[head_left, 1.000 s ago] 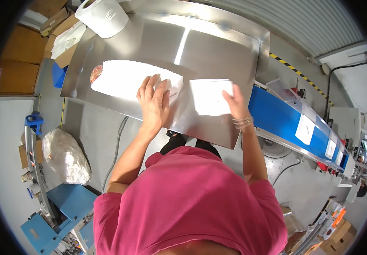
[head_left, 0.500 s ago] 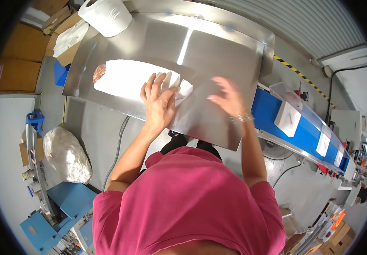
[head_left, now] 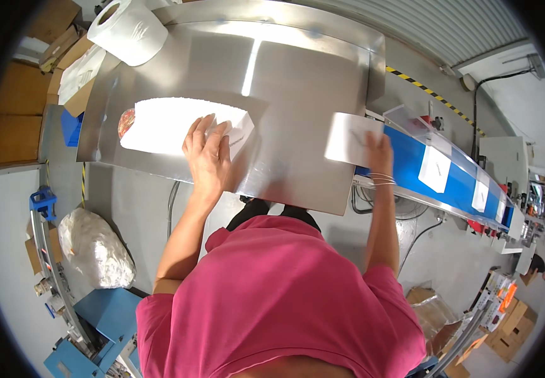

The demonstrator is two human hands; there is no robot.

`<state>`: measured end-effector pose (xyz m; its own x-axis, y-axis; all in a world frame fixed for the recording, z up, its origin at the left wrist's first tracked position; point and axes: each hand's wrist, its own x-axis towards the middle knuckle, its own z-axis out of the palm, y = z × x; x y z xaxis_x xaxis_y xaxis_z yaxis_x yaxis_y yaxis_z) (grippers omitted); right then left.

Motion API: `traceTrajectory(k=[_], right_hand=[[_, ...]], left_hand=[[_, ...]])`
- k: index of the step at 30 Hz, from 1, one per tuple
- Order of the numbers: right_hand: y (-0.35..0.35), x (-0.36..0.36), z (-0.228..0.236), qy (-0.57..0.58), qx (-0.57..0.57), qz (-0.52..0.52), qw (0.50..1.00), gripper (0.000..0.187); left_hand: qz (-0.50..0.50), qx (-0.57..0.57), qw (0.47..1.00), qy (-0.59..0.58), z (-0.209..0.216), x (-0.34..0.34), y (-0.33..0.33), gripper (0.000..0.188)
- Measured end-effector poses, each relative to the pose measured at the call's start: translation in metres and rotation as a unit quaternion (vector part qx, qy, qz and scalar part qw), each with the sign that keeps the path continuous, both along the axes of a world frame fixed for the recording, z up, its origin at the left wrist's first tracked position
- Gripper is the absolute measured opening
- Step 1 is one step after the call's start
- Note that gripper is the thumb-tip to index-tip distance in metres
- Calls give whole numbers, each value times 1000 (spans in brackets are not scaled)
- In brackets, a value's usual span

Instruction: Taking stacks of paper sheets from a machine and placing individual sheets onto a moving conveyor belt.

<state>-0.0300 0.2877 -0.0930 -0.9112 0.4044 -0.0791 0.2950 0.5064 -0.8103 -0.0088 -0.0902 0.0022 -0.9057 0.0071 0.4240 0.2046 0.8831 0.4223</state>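
Note:
A long row of white paper cards (head_left: 159,126) lies packed together on the steel table, bright with glare. A red patterned object (head_left: 126,124) sits at its left end. My left hand (head_left: 207,157) rests on the right part of the row, its fingers apart and lying over the card tops. My right hand (head_left: 379,154) grips the right edge of a single white card (head_left: 346,138), slightly blurred, where the table meets the blue conveyor belt (head_left: 405,157). Another white card (head_left: 434,169) lies farther along the belt, with more beyond it.
On the table's far left corner stands a large white roll (head_left: 130,34). A clear plastic guard (head_left: 423,129) runs along the belt's far side. The steel table (head_left: 285,120) has a raised back edge. A filled plastic bag (head_left: 96,246) sits on the floor at left.
My right hand was bare over the table; now it holds a white card farther right, at the belt. The fanned cards under my left hand now stand together. The view has shifted slightly.

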Motion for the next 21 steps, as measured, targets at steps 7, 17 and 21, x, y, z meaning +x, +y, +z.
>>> traceTrajectory(k=[7, 17, 21], right_hand=[[3, 1, 39, 158, 437, -67, 883, 49], [-187, -51, 40, 278, 92, 474, 830, 34], [-152, -22, 32, 16, -259, 299, 918, 43]], left_hand=[[-8, 39, 999, 17, 2, -1, 6, 34], [-38, -13, 998, -50, 17, -2, 8, 37], [4, -22, 1000, -10, 1, -8, -11, 38]])
